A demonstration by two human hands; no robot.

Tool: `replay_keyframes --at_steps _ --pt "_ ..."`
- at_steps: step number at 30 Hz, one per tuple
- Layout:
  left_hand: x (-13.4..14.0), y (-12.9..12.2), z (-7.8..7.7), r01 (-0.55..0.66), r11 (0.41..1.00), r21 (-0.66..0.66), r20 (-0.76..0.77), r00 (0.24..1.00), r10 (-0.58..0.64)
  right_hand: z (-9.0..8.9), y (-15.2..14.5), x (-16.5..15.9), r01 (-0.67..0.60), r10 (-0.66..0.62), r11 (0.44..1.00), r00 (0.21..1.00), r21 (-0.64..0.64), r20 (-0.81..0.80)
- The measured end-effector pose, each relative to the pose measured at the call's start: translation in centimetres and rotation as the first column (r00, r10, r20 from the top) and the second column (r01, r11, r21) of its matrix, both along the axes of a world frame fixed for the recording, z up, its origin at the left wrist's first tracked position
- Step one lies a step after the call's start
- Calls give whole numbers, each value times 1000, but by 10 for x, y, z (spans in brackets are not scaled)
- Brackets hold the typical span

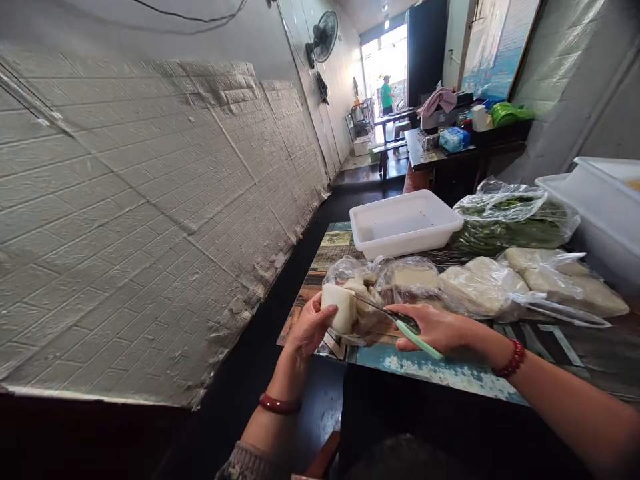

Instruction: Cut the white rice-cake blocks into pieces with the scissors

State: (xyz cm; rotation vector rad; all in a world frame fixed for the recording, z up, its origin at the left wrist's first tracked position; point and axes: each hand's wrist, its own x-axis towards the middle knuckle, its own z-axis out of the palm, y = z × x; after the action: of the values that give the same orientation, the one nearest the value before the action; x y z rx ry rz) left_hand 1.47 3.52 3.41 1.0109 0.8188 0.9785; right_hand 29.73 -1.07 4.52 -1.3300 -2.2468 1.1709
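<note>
Clock directions here run from the thick white piece, held low over the near edge of the table. Far left, around 9 to 10 o'clock, it's all brick-pattern wall panels, peeling at the bottom. Left hand sits at 8, thumb and fingers pinching that white piece, with a dark red bangle down at 7. Wall fan way up at 12. Just behind the piece at 2 is an opened clear bag, and past it around 1 to 2 a white plastic tub. Right hand at 3 is wrapped round a mint-green-handled cutting tool; can't tell if it's scissors or a knife, but the tip's right by the piece's edge. More bagged pale blocks at 3. Up at 1 there's a blue-and-white poster, lettering too small to read. Bagged green leaves at 2, then stacked white bins far right.
</note>
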Motion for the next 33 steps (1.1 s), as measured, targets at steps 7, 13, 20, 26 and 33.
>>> replay_keyframes --at_steps 7,13,20,26,33 --pt "7 -12 8 -24 1000 18 56 998 23 1 -7 5 -49 48 998 999 31 24" --pt "9 -15 9 -19 999 31 7 1000 18 4 -5 3 -39 36 997 998 61 47" --pt "12 -17 13 -2 999 48 -23 1000 3 17 -3 -1 -80 69 990 993 116 91" --pt "13 -16 12 -7 999 46 -29 1000 9 17 0 -3 -87 70 985 991 151 118" --pt "13 -14 10 19 997 71 -40 999 -17 17 6 -3 -117 103 984 989 132 109"
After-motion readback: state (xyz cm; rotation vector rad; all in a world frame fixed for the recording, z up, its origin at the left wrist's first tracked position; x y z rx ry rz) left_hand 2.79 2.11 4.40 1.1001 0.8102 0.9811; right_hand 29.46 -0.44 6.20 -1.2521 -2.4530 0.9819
